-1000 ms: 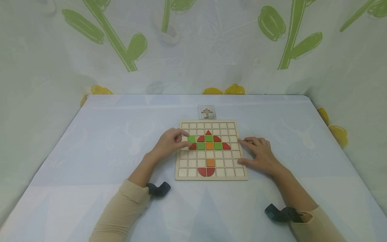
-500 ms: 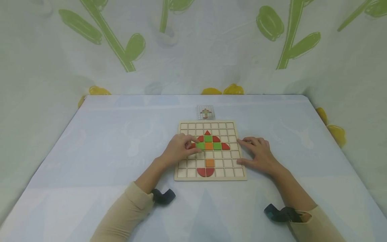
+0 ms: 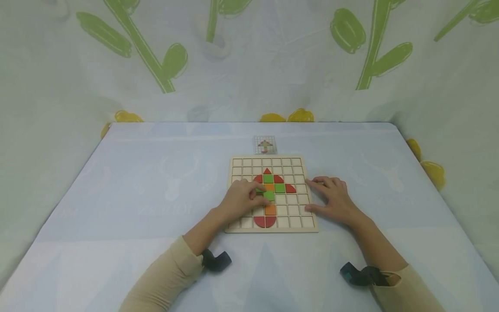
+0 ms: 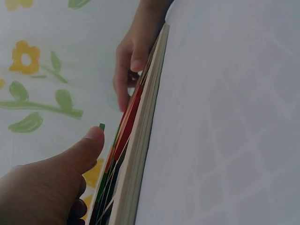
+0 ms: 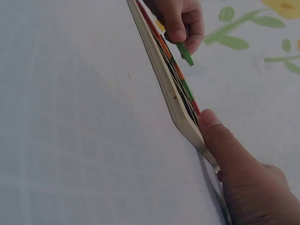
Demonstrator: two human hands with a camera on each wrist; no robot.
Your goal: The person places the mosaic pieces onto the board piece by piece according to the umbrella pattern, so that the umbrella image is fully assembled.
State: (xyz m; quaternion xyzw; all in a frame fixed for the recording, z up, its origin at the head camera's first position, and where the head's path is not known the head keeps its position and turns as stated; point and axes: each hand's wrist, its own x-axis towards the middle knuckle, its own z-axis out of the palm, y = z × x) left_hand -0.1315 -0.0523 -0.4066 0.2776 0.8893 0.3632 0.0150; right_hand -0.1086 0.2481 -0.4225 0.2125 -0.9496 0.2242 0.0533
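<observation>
My left hand [image 3: 239,197] pinches a green square tile [image 3: 269,196] between thumb and fingers, over the wooden grid board [image 3: 293,210]. In the right wrist view this green tile slants just above the board's surface. Below it sits an orange square tile [image 3: 270,210], and above it another orange tile [image 3: 269,186]. The left fingers partly cover the pieces on the board's left side. My right hand [image 3: 335,198] rests at the board's right edge, index finger and thumb [image 5: 209,117] touching it, fingers loosely bent.
Red quarter-round tiles [image 3: 260,222] lie in the front row of cells. Farther back are a red triangle tile [image 3: 267,171] and a green square tile [image 3: 280,188]. A small patterned card [image 3: 264,145] lies behind the board on the pale tablecloth [image 3: 156,143].
My left hand has carried the green tile rightward and toward the front, from the board's left side to its middle column. The right hand has stayed at the board's edge.
</observation>
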